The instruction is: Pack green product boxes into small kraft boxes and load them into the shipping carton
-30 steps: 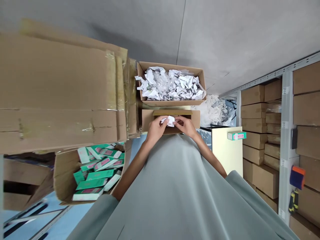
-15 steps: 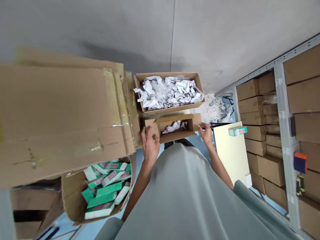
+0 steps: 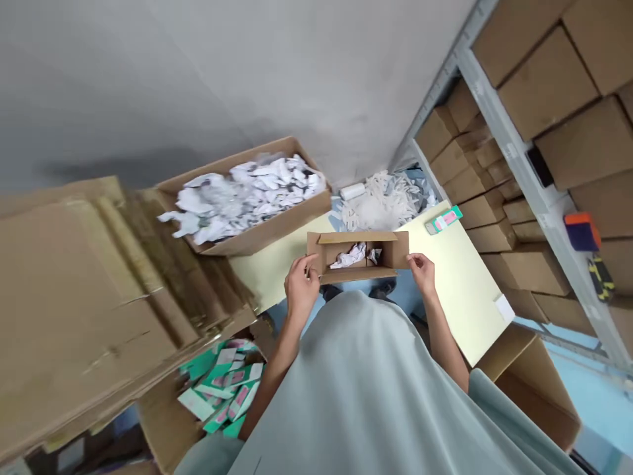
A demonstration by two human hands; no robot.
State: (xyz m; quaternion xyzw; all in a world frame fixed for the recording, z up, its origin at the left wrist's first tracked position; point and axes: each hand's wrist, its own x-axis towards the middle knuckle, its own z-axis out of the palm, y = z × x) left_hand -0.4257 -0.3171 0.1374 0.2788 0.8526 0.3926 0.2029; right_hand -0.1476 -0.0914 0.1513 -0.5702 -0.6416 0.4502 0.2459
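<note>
The small carton (image 3: 341,274) is at the centre of the view, open side up, with its end flaps spread toward 9 and 3 o'clock. The left hand (image 3: 301,288) has its fingers curled around the 9 o'clock flap; the right hand (image 3: 422,272) pinches the edge of the 3 o'clock flap between thumb and fingers. Two pieces of crumpled paper (image 3: 349,256) lie inside, the larger toward 9 o'clock. Whether the carton rests on anything is hard to tell; blue floor (image 3: 360,285) and dark shoes (image 3: 383,288) show just past its 6 o'clock edge. Around it, a larger carton (image 3: 277,227) full of crumpled white paper stands at 10 o'clock, a heap of white scraps (image 3: 380,203) lies at 1 o'clock, and a green-and-pink box (image 3: 444,220) sits at 2 o'clock on the cream table (image 3: 459,284)
</note>
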